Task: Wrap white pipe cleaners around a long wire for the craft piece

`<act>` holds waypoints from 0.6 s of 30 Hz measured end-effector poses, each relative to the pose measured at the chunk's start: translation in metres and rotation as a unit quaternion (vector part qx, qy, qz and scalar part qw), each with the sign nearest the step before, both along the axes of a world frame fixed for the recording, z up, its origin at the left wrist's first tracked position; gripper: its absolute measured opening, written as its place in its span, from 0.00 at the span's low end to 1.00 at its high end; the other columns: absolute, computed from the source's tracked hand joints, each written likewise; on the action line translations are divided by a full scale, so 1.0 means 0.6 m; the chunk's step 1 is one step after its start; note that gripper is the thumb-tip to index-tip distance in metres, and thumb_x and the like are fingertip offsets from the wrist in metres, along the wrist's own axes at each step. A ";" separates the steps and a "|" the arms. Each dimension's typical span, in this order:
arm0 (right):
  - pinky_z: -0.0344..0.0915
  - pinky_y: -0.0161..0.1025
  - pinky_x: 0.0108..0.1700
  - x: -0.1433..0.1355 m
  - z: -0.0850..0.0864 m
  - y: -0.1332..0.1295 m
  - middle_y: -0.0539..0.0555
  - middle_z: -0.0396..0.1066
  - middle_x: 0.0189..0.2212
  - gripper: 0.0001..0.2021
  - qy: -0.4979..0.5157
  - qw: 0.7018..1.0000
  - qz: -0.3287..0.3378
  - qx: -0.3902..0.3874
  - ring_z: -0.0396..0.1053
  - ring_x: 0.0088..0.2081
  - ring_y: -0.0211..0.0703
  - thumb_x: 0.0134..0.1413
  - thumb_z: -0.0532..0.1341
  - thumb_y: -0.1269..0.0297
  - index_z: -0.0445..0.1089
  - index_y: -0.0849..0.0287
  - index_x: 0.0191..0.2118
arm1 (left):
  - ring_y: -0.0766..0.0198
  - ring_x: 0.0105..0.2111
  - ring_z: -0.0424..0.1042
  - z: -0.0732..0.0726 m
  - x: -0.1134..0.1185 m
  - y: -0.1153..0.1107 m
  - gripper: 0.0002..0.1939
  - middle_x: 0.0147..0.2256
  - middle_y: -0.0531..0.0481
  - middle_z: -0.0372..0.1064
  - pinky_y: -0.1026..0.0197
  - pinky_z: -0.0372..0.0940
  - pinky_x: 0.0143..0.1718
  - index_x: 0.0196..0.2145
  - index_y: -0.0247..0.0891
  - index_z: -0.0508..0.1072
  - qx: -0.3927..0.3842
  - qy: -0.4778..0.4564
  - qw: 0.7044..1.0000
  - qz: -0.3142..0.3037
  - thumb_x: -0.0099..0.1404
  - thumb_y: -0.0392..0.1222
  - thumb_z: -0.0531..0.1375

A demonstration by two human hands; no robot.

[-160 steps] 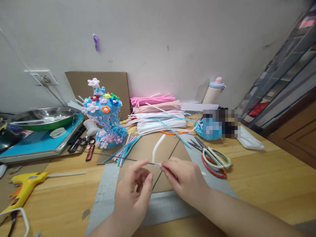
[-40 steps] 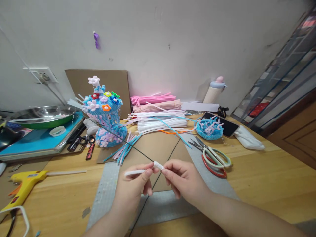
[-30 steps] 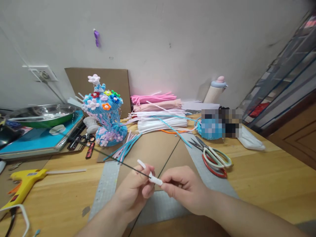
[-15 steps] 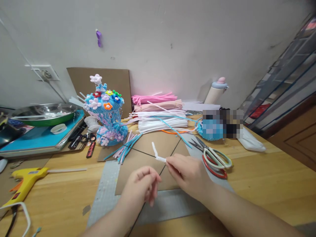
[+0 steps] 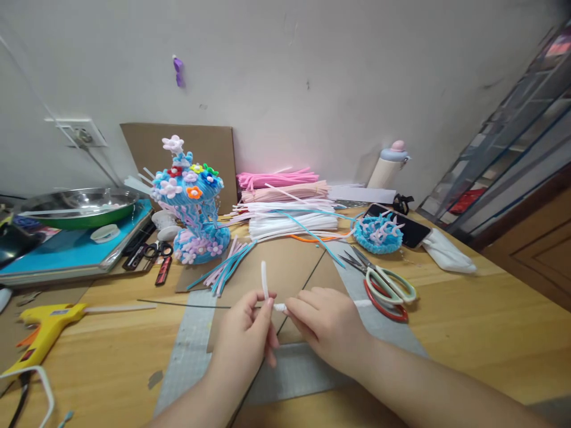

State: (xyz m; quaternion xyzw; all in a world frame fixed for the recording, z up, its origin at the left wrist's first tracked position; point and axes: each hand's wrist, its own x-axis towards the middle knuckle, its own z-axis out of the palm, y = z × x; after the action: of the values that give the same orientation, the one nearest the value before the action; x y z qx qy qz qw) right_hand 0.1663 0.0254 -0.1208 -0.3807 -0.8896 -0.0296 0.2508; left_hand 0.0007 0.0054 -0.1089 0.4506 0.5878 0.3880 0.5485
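Observation:
A white fuzzy stem [image 5: 264, 278] rises from between the thumb and fingers of my left hand [image 5: 250, 327]. Its coiled part [image 5: 279, 307] spans the small gap between my hands, wound around a thin dark rod [image 5: 187, 305] that runs out to the left. My right hand [image 5: 328, 318] pinches the coil's right end, and a white length [image 5: 363, 303] shows beyond the knuckles. Another dark rod [image 5: 307, 282] lies slanted across the cardboard [image 5: 232, 333] beneath my hands.
Scissors [image 5: 388, 285] lie right of my hands, near a blue fuzzy dish [image 5: 378, 235] and a phone [image 5: 417, 229]. Behind are white stem bundles [image 5: 292, 223] and a flowered blue ornament [image 5: 196, 196]. A yellow glue gun [image 5: 49, 330] rests at the left.
My left hand has closed on the white stem, which it was not holding before. The coil has moved down and left, and the dark rod in it now lies nearly level.

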 end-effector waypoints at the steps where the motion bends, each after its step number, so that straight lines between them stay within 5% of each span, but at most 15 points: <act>1: 0.44 0.40 0.30 0.000 0.000 0.000 0.49 0.66 0.24 0.10 0.001 1.000 0.002 -0.005 0.59 0.28 0.40 0.64 0.51 0.64 0.66 0.56 0.32 | 0.67 0.09 0.62 0.000 -0.001 -0.002 0.23 0.12 0.57 0.64 0.69 0.52 0.11 0.46 0.34 0.68 0.026 0.020 0.999 0.014 0.61 0.55 0.54; 11: 0.51 0.34 0.30 0.001 0.002 0.001 0.49 0.69 0.25 0.12 0.112 0.984 -0.034 -0.133 0.65 0.27 0.37 0.64 0.50 0.63 0.68 0.57 0.33 | 0.63 0.29 0.71 -0.005 -0.014 -0.016 0.05 0.30 0.49 0.72 0.65 0.64 0.29 0.33 0.42 0.77 0.357 0.160 0.919 0.054 0.59 0.39 0.61; 18: 0.54 0.33 0.28 0.002 0.007 0.008 0.49 0.66 0.23 0.11 0.255 0.940 -0.035 -0.222 0.62 0.25 0.36 0.62 0.53 0.62 0.69 0.58 0.33 | 0.64 0.29 0.67 0.008 -0.005 -0.020 0.05 0.28 0.51 0.66 0.64 0.63 0.31 0.25 0.41 0.72 0.289 0.064 0.947 0.124 0.55 0.36 0.64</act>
State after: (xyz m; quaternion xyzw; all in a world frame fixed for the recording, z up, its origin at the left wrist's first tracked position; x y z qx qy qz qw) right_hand 0.1677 0.0305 -0.1169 -0.4520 -0.7658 0.2585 0.3774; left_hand -0.0020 -0.0063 -0.1044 0.5372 0.5351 0.5770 0.3035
